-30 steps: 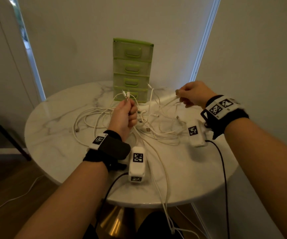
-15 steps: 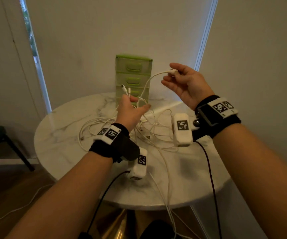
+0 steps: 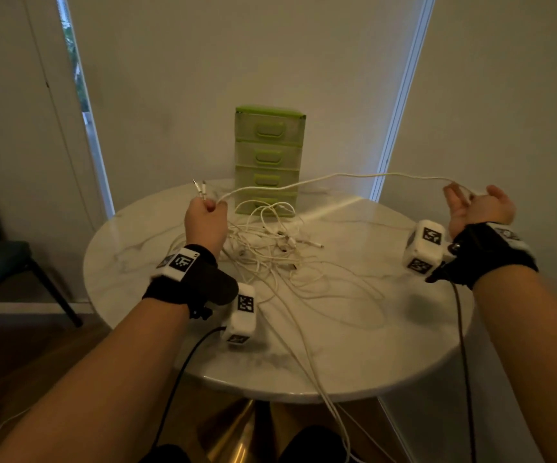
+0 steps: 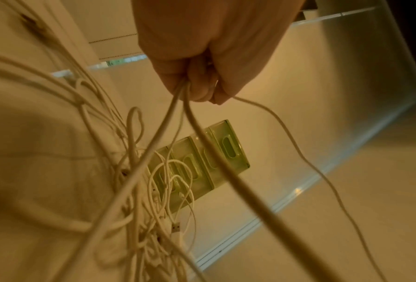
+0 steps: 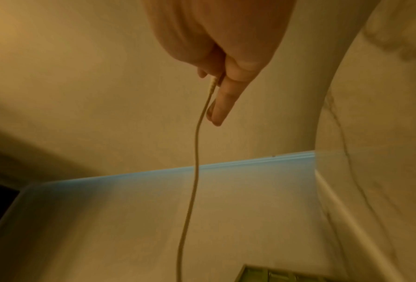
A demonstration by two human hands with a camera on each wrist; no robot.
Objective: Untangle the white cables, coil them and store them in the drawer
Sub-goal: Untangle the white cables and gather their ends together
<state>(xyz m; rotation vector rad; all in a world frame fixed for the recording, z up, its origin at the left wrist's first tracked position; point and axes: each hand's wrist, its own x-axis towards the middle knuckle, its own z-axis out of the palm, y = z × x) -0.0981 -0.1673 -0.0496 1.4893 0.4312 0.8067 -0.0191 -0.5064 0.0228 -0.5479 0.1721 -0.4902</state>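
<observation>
Hands: left hand (image 3: 205,218) gripping cable ends | right hand (image 3: 477,208) pinching one white cable (image 3: 337,177), stretching before drawer unit (image 3: 269,162) | tangle (image 3: 270,248) lying on tabletop (image 3: 370,345)

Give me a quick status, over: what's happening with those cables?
Left hand grips several cable ends. Right hand pinches one white cable, stretched between both. Tangle on table; drawers closed.

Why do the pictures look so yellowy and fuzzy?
Head view: dim, warm room light, wide lens bends the window frame. Left wrist view: near white cables blur, the green drawer unit sharper. Right wrist view: soft and smeared around the right hand.
</observation>
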